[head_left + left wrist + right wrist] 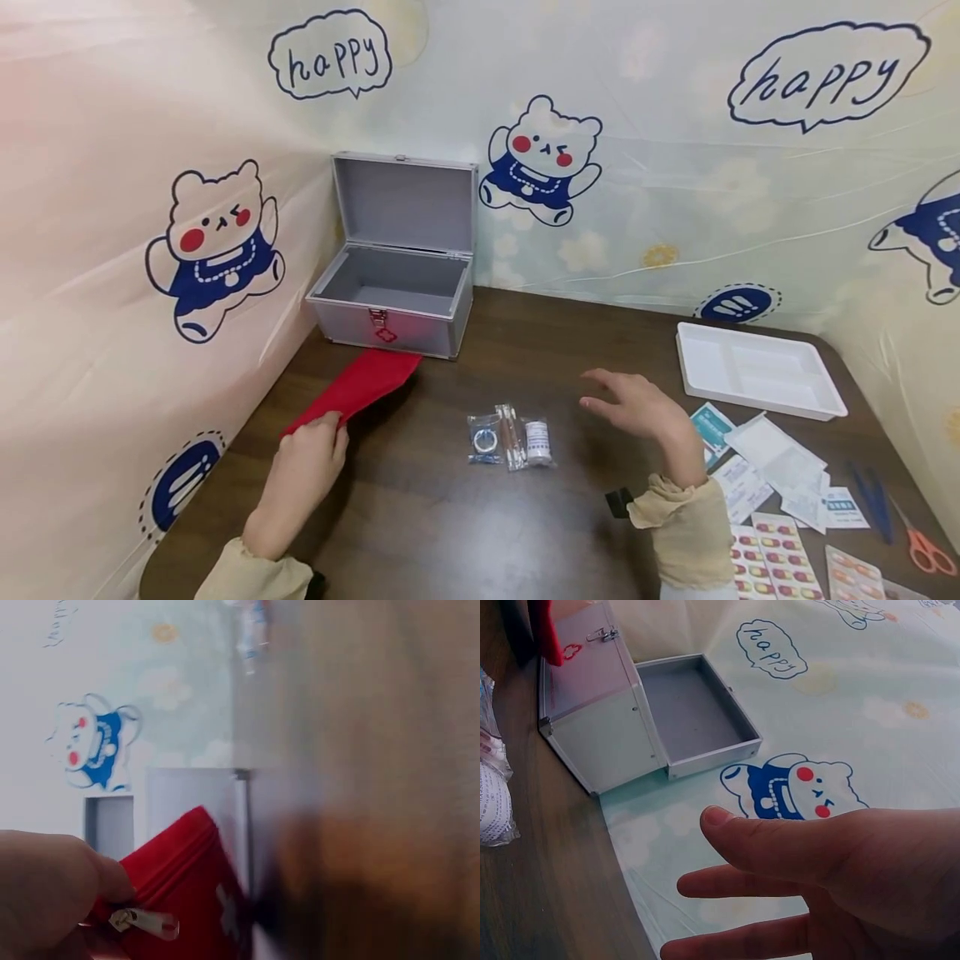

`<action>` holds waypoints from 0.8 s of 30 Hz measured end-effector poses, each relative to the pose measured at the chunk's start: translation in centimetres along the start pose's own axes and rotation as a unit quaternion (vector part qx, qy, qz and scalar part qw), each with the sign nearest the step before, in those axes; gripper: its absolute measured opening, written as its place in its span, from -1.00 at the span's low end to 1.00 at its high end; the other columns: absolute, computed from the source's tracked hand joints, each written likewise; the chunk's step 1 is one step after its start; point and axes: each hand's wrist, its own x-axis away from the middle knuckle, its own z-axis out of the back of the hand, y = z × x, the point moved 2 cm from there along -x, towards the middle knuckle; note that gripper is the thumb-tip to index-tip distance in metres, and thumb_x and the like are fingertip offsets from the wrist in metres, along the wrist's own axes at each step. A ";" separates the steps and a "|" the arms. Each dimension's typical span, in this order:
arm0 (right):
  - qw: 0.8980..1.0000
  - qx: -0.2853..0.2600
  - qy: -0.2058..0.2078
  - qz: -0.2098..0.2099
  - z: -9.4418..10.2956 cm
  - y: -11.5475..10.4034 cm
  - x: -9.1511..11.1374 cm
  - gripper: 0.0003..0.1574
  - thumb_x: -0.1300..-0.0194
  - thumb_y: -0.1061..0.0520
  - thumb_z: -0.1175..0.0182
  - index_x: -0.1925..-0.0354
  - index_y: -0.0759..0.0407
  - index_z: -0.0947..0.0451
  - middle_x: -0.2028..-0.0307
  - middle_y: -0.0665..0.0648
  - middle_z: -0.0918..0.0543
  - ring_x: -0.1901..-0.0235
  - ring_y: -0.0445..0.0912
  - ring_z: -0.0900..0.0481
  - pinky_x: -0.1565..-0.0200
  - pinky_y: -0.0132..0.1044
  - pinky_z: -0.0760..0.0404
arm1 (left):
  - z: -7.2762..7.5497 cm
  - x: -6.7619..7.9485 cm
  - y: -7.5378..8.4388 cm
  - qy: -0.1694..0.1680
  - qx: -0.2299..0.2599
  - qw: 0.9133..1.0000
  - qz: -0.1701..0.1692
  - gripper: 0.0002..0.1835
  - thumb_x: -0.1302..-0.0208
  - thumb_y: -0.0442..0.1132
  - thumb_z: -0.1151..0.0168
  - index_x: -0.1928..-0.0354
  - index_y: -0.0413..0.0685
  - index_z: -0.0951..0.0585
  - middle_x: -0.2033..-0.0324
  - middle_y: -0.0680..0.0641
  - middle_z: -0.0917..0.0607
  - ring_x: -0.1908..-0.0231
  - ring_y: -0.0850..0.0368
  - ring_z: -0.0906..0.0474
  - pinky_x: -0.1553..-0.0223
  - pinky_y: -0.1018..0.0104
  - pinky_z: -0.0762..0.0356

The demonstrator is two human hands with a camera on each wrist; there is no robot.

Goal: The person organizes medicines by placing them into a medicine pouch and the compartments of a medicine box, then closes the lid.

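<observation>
A red zippered pouch [360, 385] with a white cross is pinched at its near end by my left hand [309, 454]. In the left wrist view the pouch's zipper pull [146, 922] shows beside the thumb. Its far end reaches the front of an open silver case [390, 304], whose inside looks bare. My right hand [637, 408] hovers above the table with fingers spread, holding nothing; the right wrist view shows the same hand [810, 877]. Between the hands lie a bagged tape roll [485, 440], wrapped swabs [512, 437] and a wrapped white roll [537, 442].
A white divided tray [761, 371] stands at the back right. Near it lie white packets [780, 458], a teal packet [711, 432], blue tweezers [873, 504], orange-handled scissors [926, 546] and blister packs [780, 554]. Printed cloth walls border the table.
</observation>
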 end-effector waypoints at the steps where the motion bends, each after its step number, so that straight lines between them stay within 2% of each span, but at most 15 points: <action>1: 1.000 0.001 -0.001 0.000 0.0 0.0 0.0 -0.41 -0.43 -0.06 -0.17 -0.29 0.21 -0.44 -0.14 0.31 -0.63 -0.13 0.23 -0.58 -0.15 0.18 -0.55 | 0.4 -0.2 0.0 0.008 0.008 1.000 0.000 -0.87 -0.27 -0.37 -0.19 0.42 -0.25 -0.51 0.62 -0.27 -0.58 0.67 -0.32 -0.54 0.68 -0.18 -0.49; 4: 1.000 0.000 -0.005 0.000 -0.1 0.2 0.1 -0.41 -0.43 -0.05 -0.16 -0.29 0.21 -0.44 -0.12 0.32 -0.63 -0.13 0.24 -0.58 -0.15 0.18 -0.55 | 1.3 -0.8 0.0 0.033 0.033 0.999 -0.001 -0.91 -0.29 -0.36 -0.20 0.38 -0.23 -0.55 0.66 -0.21 -0.56 0.70 -0.17 -0.48 0.67 -0.12 -0.44; 7: 1.000 0.000 -0.007 -0.002 -0.2 0.2 0.1 -0.41 -0.43 -0.05 -0.16 -0.29 0.22 -0.44 -0.12 0.33 -0.64 -0.13 0.24 -0.58 -0.15 0.18 -0.55 | 1.7 -1.4 0.0 0.061 0.053 0.997 -0.008 -0.93 -0.30 -0.37 -0.20 0.35 -0.21 -0.59 0.69 -0.13 -0.52 0.71 0.00 -0.37 0.66 0.02 -0.37; 10: 1.000 -0.002 -0.013 -0.003 -0.4 0.3 0.0 -0.41 -0.44 -0.05 -0.16 -0.29 0.23 -0.44 -0.12 0.34 -0.63 -0.14 0.25 -0.57 -0.14 0.18 -0.55 | 1.5 -1.7 0.0 0.085 0.071 0.994 -0.013 -0.94 -0.30 -0.39 -0.20 0.34 -0.20 -0.61 0.72 -0.05 -0.47 0.69 0.10 -0.28 0.63 0.16 -0.29; 14: 1.000 -0.001 -0.021 -0.006 -0.6 0.2 -0.3 -0.40 -0.43 -0.06 -0.17 -0.28 0.24 -0.44 -0.14 0.35 -0.62 -0.14 0.25 -0.57 -0.15 0.18 -0.55 | 0.9 -2.3 0.2 0.103 0.103 0.989 -0.001 -0.92 -0.30 -0.37 -0.18 0.35 -0.19 -0.63 0.73 -0.02 -0.46 0.69 0.11 -0.27 0.61 0.24 -0.26; 16: 1.000 0.001 -0.024 -0.007 -0.7 0.1 -0.5 -0.39 -0.43 -0.07 -0.17 -0.28 0.25 -0.44 -0.15 0.35 -0.61 -0.15 0.24 -0.57 -0.16 0.18 -0.54 | 0.4 -2.7 0.4 0.106 0.122 0.987 0.009 -0.90 -0.31 -0.35 -0.18 0.33 -0.20 -0.65 0.71 -0.07 -0.53 0.68 0.08 -0.32 0.62 0.23 -0.30; 18: 1.000 0.003 -0.028 -0.009 -0.9 0.1 -0.7 -0.38 -0.43 -0.08 -0.17 -0.29 0.25 -0.43 -0.17 0.35 -0.61 -0.15 0.24 -0.57 -0.17 0.18 -0.54 | 0.0 -3.1 0.6 0.107 0.139 0.984 0.017 -0.88 -0.33 -0.33 -0.18 0.29 -0.22 -0.67 0.62 -0.17 -0.64 0.66 0.00 -0.44 0.62 0.15 -0.47; 20: 0.999 0.004 -0.034 -0.010 -1.2 0.1 -1.0 -0.36 -0.42 -0.08 -0.18 -0.30 0.26 -0.42 -0.16 0.36 -0.61 -0.14 0.24 -0.58 -0.16 0.18 -0.54 | -0.5 -3.6 0.9 0.103 0.155 0.982 0.022 -0.85 -0.34 -0.31 -0.18 0.24 -0.25 -0.68 0.49 -0.27 -0.73 0.60 -0.12 -0.58 0.52 0.01 -0.66; 22: 0.999 0.003 -0.045 -0.017 -1.6 0.1 -1.4 -0.35 -0.42 -0.08 -0.19 -0.31 0.25 -0.41 -0.16 0.36 -0.61 -0.14 0.23 -0.58 -0.16 0.17 -0.55 | -0.9 -4.0 1.1 0.103 0.163 0.981 0.021 -0.84 -0.33 -0.31 -0.19 0.20 -0.27 -0.68 0.37 -0.33 -0.76 0.50 -0.22 -0.67 0.40 -0.14 -0.70; 24: 0.998 0.004 -0.058 -0.015 -2.2 0.0 -1.9 -0.34 -0.41 -0.08 -0.19 -0.31 0.25 -0.40 -0.14 0.35 -0.62 -0.12 0.21 -0.59 -0.14 0.15 -0.56 | -1.3 -4.3 1.2 0.106 0.162 0.981 0.015 -0.83 -0.29 -0.32 -0.23 0.17 -0.28 -0.67 0.33 -0.34 -0.76 0.45 -0.26 -0.70 0.34 -0.19 -0.69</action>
